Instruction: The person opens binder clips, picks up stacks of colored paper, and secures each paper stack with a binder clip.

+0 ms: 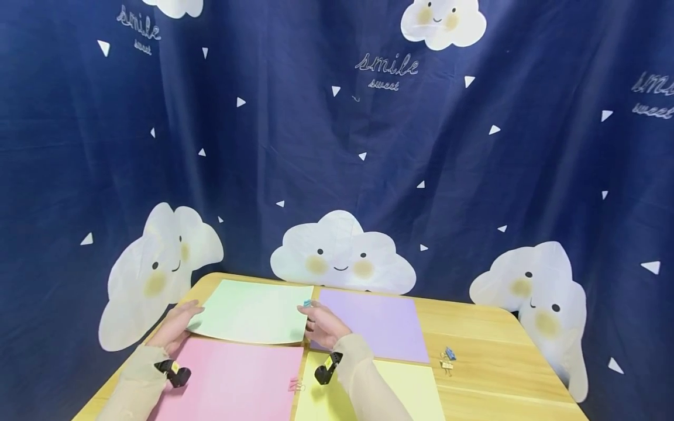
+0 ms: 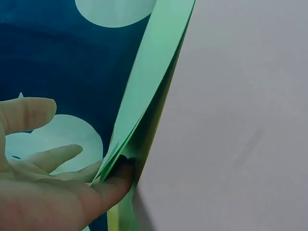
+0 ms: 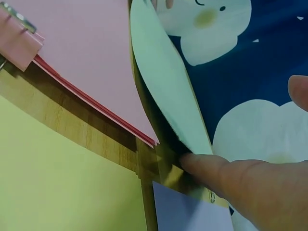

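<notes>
Both hands are at the short sides of a pale green paper stack (image 1: 253, 310), whose near edge bows. At its left side is my left hand (image 1: 176, 324); in the left wrist view a fingertip (image 2: 122, 171) reaches under the sheets' edge, and the thumb stands apart. On the right side, my right hand (image 1: 327, 326) has a finger (image 3: 204, 163) touching the green edge from below, its thumb away from the paper. A teal clip (image 1: 308, 303) sits at the green stack's right edge, beside the right fingertips.
Nearer lies a pink paper stack (image 1: 231, 380) with a pink binder clip (image 1: 293, 384) on its right edge. Purple paper (image 1: 379, 327) and yellow paper (image 1: 408, 392) lie to the right. Farther right are a blue clip (image 1: 450, 353) and a yellowish clip (image 1: 446, 365). A dark blue curtain (image 1: 316, 146) hangs behind the table.
</notes>
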{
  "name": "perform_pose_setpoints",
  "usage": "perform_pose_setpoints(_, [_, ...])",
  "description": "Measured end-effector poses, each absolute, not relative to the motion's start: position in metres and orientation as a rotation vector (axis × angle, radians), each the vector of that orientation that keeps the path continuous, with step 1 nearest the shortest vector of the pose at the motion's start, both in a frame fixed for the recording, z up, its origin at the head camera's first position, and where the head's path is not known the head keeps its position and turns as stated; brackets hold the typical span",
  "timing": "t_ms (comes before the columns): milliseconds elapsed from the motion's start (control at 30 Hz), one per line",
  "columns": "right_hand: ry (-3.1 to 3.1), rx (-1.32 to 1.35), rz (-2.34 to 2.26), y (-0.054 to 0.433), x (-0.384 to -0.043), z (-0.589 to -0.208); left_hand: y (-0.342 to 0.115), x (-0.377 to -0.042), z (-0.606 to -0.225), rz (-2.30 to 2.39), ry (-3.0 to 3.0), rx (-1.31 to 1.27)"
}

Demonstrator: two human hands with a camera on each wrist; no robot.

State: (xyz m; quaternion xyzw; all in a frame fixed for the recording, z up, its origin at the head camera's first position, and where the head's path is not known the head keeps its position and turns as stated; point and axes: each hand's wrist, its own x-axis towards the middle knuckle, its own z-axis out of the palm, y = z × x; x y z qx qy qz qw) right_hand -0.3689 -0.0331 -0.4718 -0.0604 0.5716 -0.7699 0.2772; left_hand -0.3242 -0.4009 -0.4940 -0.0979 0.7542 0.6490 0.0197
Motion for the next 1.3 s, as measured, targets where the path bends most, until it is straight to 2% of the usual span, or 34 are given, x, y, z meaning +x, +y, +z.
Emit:
perform_pose_setpoints(567, [1.499,-0.155,-2.077,-0.021,-0.361,-0.463,-0.400,-0.320,-0.484,2.119,2.299,-0.368])
perform_pose_setpoints(933, [1.652,-0.208,-2.052,0.010,-0.353,-0.442,-0.388,-0.310,-0.468,2.019,2.504,-0.380])
perform_pose_setpoints(1300, [2.093,-0.235,-1.925,0.076,-0.345,-0.416,-0.357,-0.309,-0.449,2.052,2.589,-0.053])
